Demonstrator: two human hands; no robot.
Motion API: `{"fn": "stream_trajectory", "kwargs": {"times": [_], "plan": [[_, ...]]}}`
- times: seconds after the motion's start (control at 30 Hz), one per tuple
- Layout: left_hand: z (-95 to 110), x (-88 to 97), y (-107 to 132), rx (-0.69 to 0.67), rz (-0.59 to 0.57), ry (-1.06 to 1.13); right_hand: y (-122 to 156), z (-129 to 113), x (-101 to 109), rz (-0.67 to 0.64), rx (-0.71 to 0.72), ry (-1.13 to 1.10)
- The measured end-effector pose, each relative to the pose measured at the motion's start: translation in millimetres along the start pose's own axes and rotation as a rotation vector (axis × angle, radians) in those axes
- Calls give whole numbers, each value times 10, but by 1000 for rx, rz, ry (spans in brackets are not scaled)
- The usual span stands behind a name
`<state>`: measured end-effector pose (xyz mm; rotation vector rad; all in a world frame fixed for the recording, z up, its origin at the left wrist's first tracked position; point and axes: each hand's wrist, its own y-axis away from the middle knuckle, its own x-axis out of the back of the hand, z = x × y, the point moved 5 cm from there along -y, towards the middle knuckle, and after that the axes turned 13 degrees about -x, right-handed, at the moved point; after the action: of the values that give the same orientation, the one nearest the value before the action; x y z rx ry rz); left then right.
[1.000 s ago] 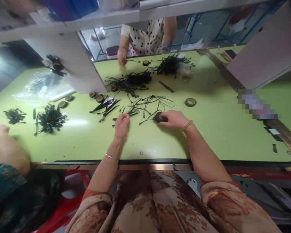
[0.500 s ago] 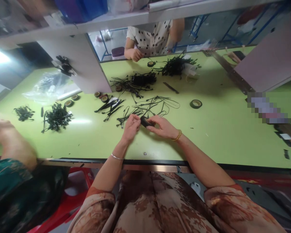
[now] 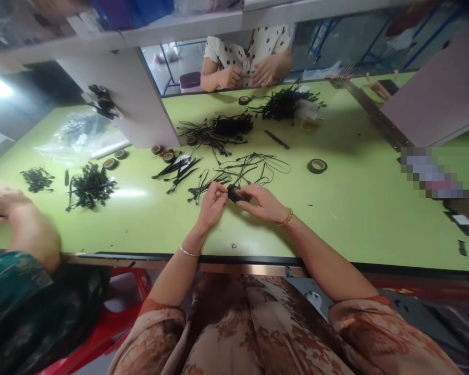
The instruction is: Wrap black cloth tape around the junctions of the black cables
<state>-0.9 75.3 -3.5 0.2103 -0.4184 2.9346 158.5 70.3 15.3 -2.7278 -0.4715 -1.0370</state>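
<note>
My right hand (image 3: 263,202) grips a roll of black tape (image 3: 234,195) between thumb and fingers, above the near part of the green table. Close against the roll's left side, my left hand (image 3: 214,201) is closed in a pinch; what lies between its fingertips is too small to make out. Thin black cables (image 3: 254,169) lie loosely just beyond both hands. To the left of them is a bunch of cable ends (image 3: 198,190), and farther left several flat black strips (image 3: 175,172).
Another tape roll (image 3: 317,166) lies to the right on the green table (image 3: 359,219). Dark cable heaps (image 3: 91,187) sit at left, with more cables (image 3: 232,125) farther back. A co-worker's hands (image 3: 266,70) are across the table; another person's arm (image 3: 35,224) rests at left.
My hands and the tape roll stay nearly in place. Across the table, the co-worker's hands have come closer together. At left, the other person's hand has shifted slightly and a dark item shows there.
</note>
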Motion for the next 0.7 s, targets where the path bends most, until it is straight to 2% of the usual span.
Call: {"fn": "stream_trajectory", "kwargs": {"times": [0.17, 0.47, 0.7], "plan": [[83, -15, 20, -119, -4, -51, -7, 8, -17, 27, -17, 5], [144, -19, 42, -221, -8, -180, -18, 47, -36, 47, -47, -38], [127, -22, 30, -169, 21, -207, -21, 29, -52, 62, -42, -17]]}}
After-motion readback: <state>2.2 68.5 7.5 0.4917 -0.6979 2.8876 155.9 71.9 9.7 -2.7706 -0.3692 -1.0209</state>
